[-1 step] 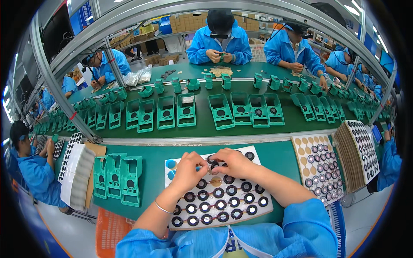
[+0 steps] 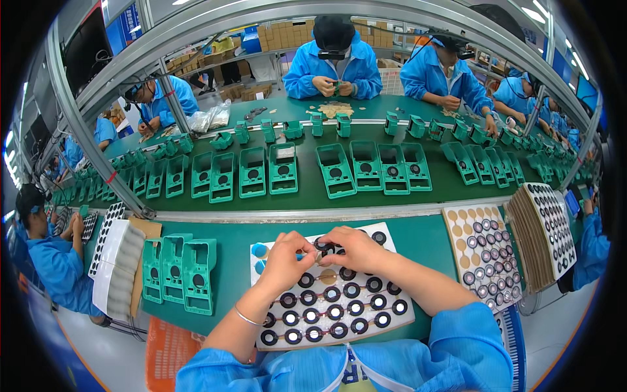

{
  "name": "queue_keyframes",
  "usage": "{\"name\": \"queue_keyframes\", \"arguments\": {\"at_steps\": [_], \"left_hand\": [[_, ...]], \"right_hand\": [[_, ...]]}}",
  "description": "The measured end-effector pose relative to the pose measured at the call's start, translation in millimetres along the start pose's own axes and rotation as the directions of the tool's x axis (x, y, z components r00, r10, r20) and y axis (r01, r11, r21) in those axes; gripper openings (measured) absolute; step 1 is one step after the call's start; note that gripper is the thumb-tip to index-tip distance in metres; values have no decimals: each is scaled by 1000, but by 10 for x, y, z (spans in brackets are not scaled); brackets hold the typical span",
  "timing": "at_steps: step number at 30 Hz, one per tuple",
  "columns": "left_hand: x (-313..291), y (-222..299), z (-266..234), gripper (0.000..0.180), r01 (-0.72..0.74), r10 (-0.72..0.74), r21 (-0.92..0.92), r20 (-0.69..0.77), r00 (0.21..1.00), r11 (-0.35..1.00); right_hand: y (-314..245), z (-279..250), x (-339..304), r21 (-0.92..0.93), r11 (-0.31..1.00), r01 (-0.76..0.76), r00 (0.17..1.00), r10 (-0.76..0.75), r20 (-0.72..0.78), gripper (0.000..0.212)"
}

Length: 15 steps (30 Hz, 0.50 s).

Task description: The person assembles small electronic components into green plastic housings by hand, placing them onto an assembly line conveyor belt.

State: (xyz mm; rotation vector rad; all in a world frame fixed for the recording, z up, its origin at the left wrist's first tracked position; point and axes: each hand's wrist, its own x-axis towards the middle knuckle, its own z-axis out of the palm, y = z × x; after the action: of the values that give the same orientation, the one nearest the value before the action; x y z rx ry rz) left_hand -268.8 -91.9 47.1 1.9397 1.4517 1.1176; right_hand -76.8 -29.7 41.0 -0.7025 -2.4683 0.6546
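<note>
My left hand (image 2: 287,260) and my right hand (image 2: 354,250) meet over the upper part of a white foam tray (image 2: 409,315). Their fingertips pinch a small greyish disc-shaped part (image 2: 320,256), mostly hidden by the fingers. A bit of blue shows at my left fingertips. Below them, rows of small round speakers (image 2: 333,294), black rings with pale or dark centres and thin reddish wires, sit in the tray. One bare tan round spot (image 2: 328,277) lies just under my hands. Blue round pieces (image 2: 260,251) are at the tray's upper left corner.
Green plastic housings (image 2: 198,277) stand left of the tray; more line the belt (image 2: 307,196) ahead. On the right are another part-filled speaker tray (image 2: 483,255) and a tray stack (image 2: 532,242). A metal frame (image 2: 313,47) crosses overhead. Co-workers (image 2: 333,65) sit opposite.
My fingers have shifted very slightly around the small part, and a bit of blue now shows at my left fingertips. The tray and housings have stayed in place.
</note>
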Motion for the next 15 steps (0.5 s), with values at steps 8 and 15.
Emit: {"name": "queue_keyframes", "arguments": {"at_steps": [8, 15], "left_hand": [[-53, 127, -50, 13, 265, -323, -661, 36, 946, 702], [-142, 115, -22, 16, 354, -262, -670, 239, 935, 652]], "right_hand": [[-219, 10, -57, 65, 998, 23, 963, -5, -271, 44], [-321, -79, -78, -136, 981, 140, 964, -166, -206, 45]]}}
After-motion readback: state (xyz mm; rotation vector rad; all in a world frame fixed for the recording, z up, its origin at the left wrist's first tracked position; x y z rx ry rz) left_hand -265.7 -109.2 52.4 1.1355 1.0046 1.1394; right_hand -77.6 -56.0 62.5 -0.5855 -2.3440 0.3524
